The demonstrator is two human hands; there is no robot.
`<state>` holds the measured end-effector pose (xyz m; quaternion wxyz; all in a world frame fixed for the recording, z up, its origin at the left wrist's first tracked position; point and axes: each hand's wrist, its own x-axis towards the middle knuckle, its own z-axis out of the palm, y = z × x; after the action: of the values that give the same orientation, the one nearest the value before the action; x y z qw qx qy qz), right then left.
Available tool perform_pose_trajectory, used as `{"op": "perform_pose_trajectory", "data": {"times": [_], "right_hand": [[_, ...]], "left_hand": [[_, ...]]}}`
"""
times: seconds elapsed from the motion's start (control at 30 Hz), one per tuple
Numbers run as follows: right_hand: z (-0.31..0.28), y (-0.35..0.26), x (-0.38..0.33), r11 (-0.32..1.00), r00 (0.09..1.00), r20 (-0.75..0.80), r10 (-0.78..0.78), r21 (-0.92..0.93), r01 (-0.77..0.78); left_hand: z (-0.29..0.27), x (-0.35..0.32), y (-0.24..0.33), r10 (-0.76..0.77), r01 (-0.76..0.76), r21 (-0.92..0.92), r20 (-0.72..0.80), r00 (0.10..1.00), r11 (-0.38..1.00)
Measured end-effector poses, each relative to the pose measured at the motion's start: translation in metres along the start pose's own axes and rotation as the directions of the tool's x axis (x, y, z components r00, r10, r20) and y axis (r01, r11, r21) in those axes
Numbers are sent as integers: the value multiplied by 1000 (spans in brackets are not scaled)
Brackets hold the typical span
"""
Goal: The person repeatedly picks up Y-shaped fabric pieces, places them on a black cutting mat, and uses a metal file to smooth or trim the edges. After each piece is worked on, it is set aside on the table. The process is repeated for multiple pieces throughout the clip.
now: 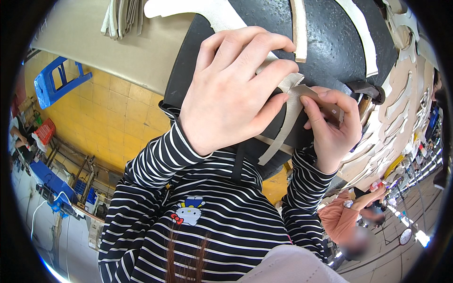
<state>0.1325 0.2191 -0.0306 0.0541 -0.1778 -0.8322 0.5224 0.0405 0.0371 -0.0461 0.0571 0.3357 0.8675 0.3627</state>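
Filling the upper middle of the frame, a black, speckled surface (330, 40) curves away under the person's hands, and a beige table (155, 54) stretches across the upper left. Below that table I see a yellow tiled floor (113, 113), giving way to paler ground in the lower left, where a workbench with blue parts (52, 181) stands. The right side is crowded with pale cut-outs (368, 151), bending with the edge of the view.

Counting the strips around the hands, I get four: one long pale strip (222, 16) with a broad rounded end at top centre, one short upright strip (299, 33) beside it, one curved strip (362, 33) at upper right, and one grey-brown strip (283, 129) hanging just right of centre.

The right hand (332, 120) pinches the upper end of that last strip between thumb and forefinger. The left hand (236, 89) lies over the long pale strip, its fingers spread and bent, thumb apart from forefinger.

One bundle of strips (123, 19) sits at the top left, packed too tightly to number. I also count one blue stool (45, 89) and one red basket (45, 132) at left, one round clock (405, 237) at lower right, and at least two other people: one in an orange top (340, 220) at lower right, another partly visible at the far left.
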Motion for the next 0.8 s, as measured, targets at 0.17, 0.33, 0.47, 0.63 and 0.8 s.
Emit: {"op": "perform_pose_trajectory", "data": {"times": [0.17, 0.33, 0.47, 0.63, 0.8], "right_hand": [[2, -1, 0, 1000, 1000, -14, 18, 12, -18], [4, -1, 2, 998, 998, -28, -51, 28, 52], [3, 3, 6, 974, 974, 0, -227, 14, 227], [3, 7, 9, 963, 965, -7, -261, -65, 260], [6, 7, 9, 984, 983, -59, -172, -45, 170]], "left_hand": [[2, 3, 2, -21, 21, 1, -20, 1000, 1000], [3, 6, 8, -112, 110, -64, -30, 993, 992], [2, 9, 11, -155, 153, -94, -9, 988, 984], [1, 10, 12, -163, 162, -89, -3, 987, 983], [1, 10, 12, -169, 169, -81, 4, 986, 982]]}}
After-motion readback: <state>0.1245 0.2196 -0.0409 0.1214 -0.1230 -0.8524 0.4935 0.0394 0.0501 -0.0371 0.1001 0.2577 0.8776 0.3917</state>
